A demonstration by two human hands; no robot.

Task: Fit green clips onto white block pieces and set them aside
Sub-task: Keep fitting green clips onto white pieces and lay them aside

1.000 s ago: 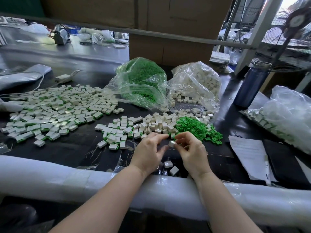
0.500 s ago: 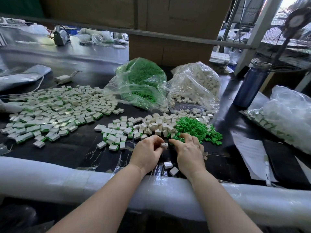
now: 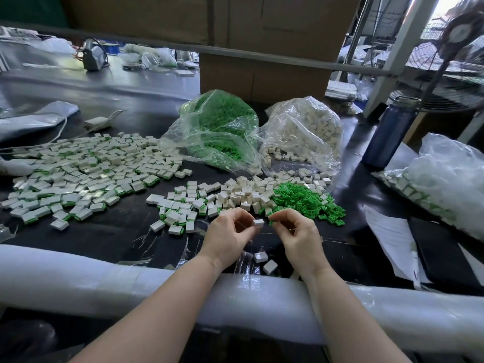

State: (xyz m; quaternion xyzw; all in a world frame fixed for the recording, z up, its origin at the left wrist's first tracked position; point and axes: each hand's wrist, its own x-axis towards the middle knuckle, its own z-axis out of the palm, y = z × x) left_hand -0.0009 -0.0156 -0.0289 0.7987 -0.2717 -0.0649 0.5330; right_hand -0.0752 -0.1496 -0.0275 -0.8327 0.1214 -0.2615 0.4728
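Head view, left hand [image 3: 230, 231] pinching white block [image 3: 258, 222], right hand [image 3: 298, 231] pinching green clip [image 3: 272, 221]

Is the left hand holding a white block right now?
Yes, the left hand pinches a white block at its fingertips, facing the right hand.

Assembly workshop, bagged parts [image 3: 301, 127], cardboard boxes [image 3: 264, 74]

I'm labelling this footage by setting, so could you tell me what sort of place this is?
Probably a small-parts assembly bench in a workshop or factory. Bulk plastic bags of green clips and white blocks lie beside a wide spread of finished pieces, with cardboard cartons behind.
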